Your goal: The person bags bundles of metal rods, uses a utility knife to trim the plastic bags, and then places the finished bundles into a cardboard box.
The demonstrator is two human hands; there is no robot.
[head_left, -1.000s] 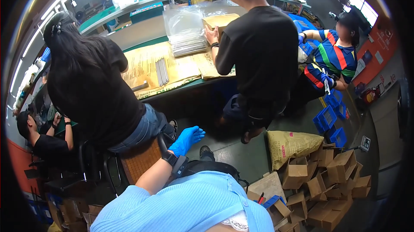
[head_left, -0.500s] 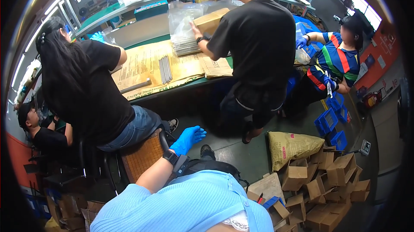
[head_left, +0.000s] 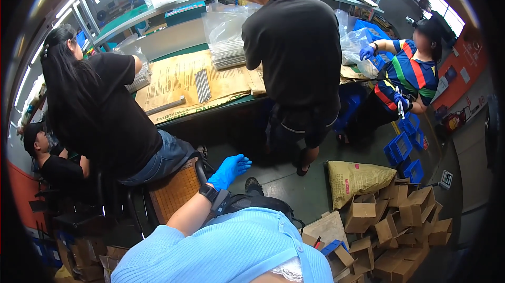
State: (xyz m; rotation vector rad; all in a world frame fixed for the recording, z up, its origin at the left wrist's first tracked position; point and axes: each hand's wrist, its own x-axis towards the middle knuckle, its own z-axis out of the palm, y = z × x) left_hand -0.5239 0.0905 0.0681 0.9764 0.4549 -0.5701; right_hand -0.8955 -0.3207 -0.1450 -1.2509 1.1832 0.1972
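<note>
My left hand (head_left: 231,171), in a blue glove with a dark band and device at the wrist, hovers in front of my body. Its fingers stretch out loosely to the right and nothing shows in them. Nearest to it are a chair with a woven brown seat (head_left: 176,189) on the left and my dark shoe (head_left: 253,185) just beyond. My right hand is out of the picture. Farther off, on a workbench covered with brown paper sacking (head_left: 173,80), lie a row of grey metal rods (head_left: 202,86) and a stack of clear plastic bags (head_left: 227,54).
A co-worker in black (head_left: 302,57) stands at the bench, another (head_left: 100,104) sits at left, and one in a striped shirt (head_left: 415,67) is at right. Cardboard boxes (head_left: 415,207), a full yellowish sack (head_left: 357,180) and blue crates (head_left: 400,148) crowd the floor at right.
The standing co-worker has shifted left and turned to the bench, and the cardboard box by that person's hands is now out of sight. The seated co-worker's arm has moved. My left hand stays put.
</note>
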